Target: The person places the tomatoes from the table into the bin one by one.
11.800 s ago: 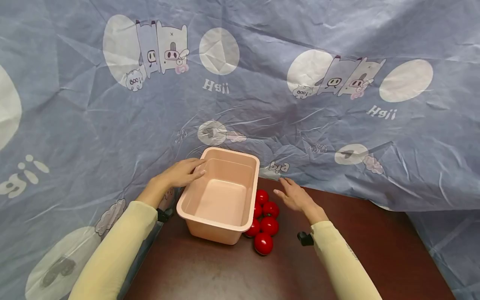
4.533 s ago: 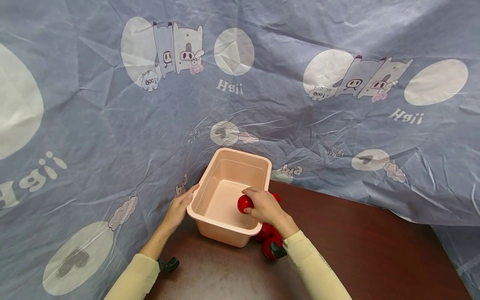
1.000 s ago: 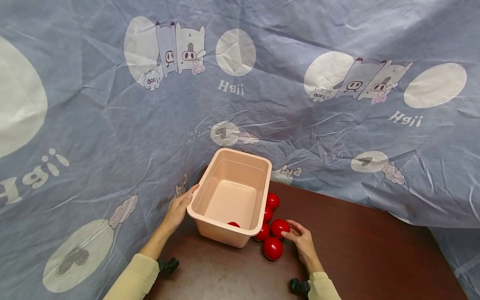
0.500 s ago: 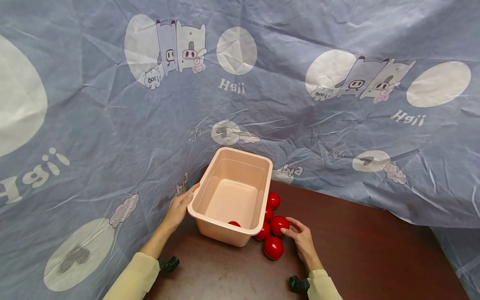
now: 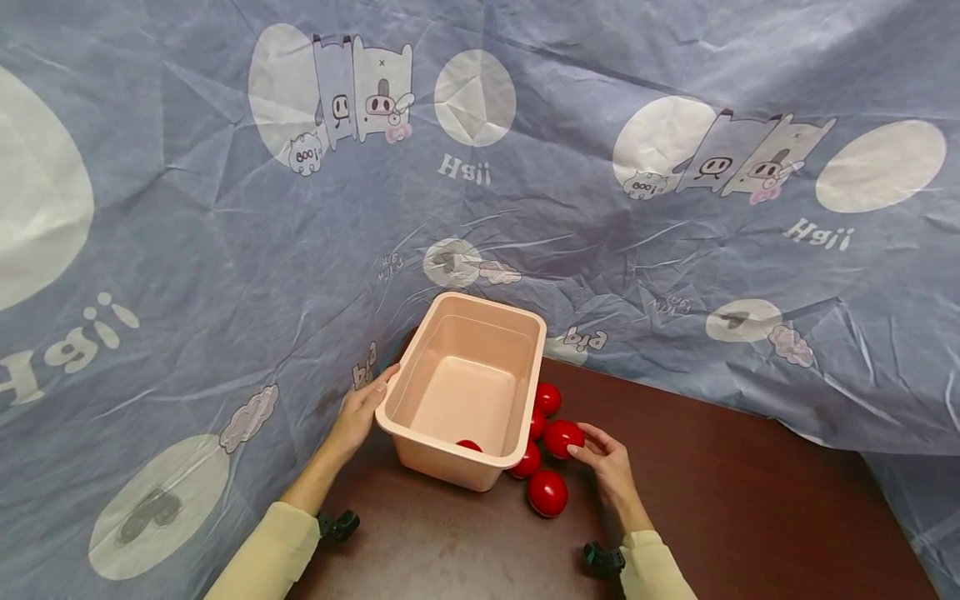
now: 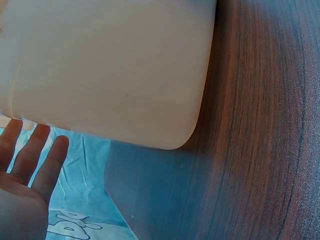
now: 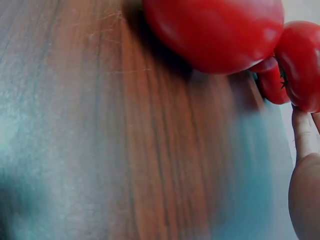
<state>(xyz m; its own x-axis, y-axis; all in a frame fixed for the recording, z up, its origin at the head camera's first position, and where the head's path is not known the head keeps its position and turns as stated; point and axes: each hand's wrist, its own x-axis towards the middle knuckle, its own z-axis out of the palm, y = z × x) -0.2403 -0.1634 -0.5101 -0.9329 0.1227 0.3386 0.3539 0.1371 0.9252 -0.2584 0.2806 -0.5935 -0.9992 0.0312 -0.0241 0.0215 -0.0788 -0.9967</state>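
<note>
My right hand (image 5: pixel 611 467) pinches a red tomato (image 5: pixel 563 438) between thumb and fingers, just right of the other tomatoes. In the right wrist view this held tomato (image 7: pixel 302 67) shows a small green stem star at its side. My left hand (image 5: pixel 356 421) touches the left outer side of a peach plastic bin (image 5: pixel 442 468), near its front corner. Straight fingers (image 6: pixel 54 162) reach up to the bin's wall in the left wrist view; the thumb is hidden there. Inside the bin, the top of one tomato (image 5: pixel 469 445) shows above the front rim.
Several more tomatoes stand along the bin's right side, the closest tomato (image 5: pixel 547 493) at the front. All of this is on a dark brown wooden table (image 5: pixel 712 500). A blue printed cloth (image 5: pixel 570 250) hangs behind and to the left, close to the bin.
A tomato has gone into the bin since the oldest frame, and the left hand has shifted to its outer side. Lately the right hand has moved slightly away from me with another tomato.
</note>
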